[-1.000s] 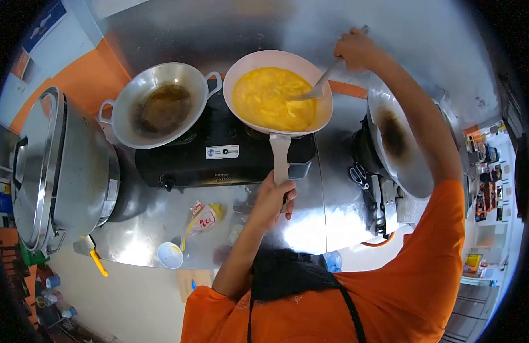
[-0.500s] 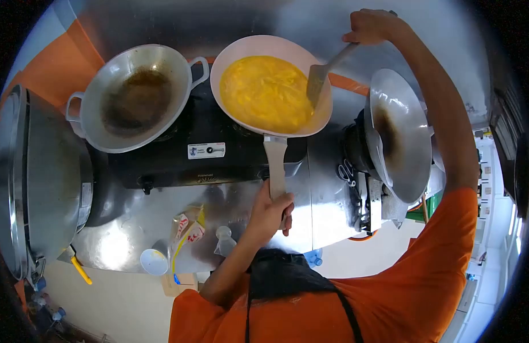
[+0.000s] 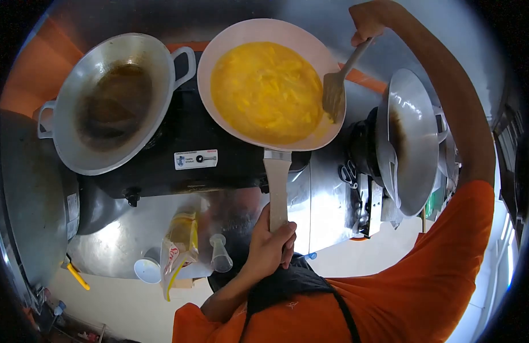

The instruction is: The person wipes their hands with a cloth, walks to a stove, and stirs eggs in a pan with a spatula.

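A light pink frying pan sits over the right burner of a black gas stove. Yellow egg, partly set in soft folds, spreads across its base. My left hand is wrapped round the pan's beige handle. At the upper right, my right hand grips the handle of a spatula. Its flat blade rests inside the pan's right wall, at the edge of the egg.
A two-handled wok with dark oily liquid stands on the left burner. Another wok is at right, near black-handled scissors. Along the counter's front edge are a plastic packet, a clear cup and a white cup.
The spatula blade has shifted out to the pan's right side, and the egg shows more folds. The view has moved closer to the pan. Both hands keep their holds.
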{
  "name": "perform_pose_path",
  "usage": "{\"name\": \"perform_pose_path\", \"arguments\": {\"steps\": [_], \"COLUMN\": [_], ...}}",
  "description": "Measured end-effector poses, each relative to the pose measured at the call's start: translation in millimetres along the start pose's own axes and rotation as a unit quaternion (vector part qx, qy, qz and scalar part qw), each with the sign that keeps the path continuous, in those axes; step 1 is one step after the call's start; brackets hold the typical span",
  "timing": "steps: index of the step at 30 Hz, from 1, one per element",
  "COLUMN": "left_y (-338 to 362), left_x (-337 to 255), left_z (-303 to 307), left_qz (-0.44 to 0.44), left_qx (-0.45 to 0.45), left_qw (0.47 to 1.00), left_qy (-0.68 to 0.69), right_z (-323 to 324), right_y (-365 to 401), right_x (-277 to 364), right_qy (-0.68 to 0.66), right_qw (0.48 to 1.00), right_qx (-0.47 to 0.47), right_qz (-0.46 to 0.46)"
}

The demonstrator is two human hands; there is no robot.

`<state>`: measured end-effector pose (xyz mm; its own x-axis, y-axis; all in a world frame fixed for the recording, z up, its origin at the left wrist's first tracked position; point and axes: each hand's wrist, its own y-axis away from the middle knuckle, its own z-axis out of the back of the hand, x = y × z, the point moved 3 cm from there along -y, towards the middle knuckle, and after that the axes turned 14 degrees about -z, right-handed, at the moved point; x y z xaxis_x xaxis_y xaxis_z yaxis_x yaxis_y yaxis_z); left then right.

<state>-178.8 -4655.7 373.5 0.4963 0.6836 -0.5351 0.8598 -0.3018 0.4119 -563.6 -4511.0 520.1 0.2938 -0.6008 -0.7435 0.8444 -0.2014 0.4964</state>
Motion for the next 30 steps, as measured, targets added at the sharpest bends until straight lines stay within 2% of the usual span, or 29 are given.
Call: {"name": "perform_pose_path", "arguments": {"steps": [2, 4, 6, 8, 14, 17, 20, 23, 30], "left_y": [1.3, 1.0, 0.4, 0.6, -0.3, 1.8, 3.6, 5.1, 7.1], "left_x": [4.1, 4.5, 3.1, 0.8, 4.0, 2.0, 1.5, 1.1, 2.2], "left_z": [0.4, 1.1, 0.9, -0.1, 1.4, 0.3, -1.3, -2.7, -1.4], "left_qz": [-0.009, -0.006, -0.006, -0.009, -0.017, -0.026, -0.039, -0.055, -0.057], "left_qx": [-0.004, -0.003, 0.001, 0.005, 0.016, 0.012, -0.002, 0.010, 0.010], "left_qw": [1.000, 1.000, 1.000, 1.000, 1.000, 0.999, 0.999, 0.998, 0.997], "left_qy": [0.014, 0.012, 0.008, 0.004, -0.008, -0.015, -0.026, -0.018, -0.050], "right_z": [-13.1, -20.4, -25.4, -40.7, -71.5, -88.7, -93.3, -94.3, -90.6], "right_y": [11.3, 57.2, 67.2, 47.4, 87.3, 104.0, 129.4, 157.6, 159.9], "right_x": [6.7, 18.2, 20.1, 20.5, 34.5, 50.9, 73.2, 96.5, 131.7], "right_qy": [-0.065, -0.076, -0.112, -0.170, -0.227, -0.301, -0.278, -0.119, -0.282], "right_qw": [0.998, 0.990, 0.988, 0.981, 0.971, 0.953, 0.953, 0.962, 0.936], "right_qx": [0.012, -0.075, -0.049, 0.092, 0.052, 0.046, -0.072, -0.193, -0.196], "right_qz": [0.021, 0.092, 0.093, 0.029, 0.063, 0.008, 0.092, 0.150, 0.081]}}
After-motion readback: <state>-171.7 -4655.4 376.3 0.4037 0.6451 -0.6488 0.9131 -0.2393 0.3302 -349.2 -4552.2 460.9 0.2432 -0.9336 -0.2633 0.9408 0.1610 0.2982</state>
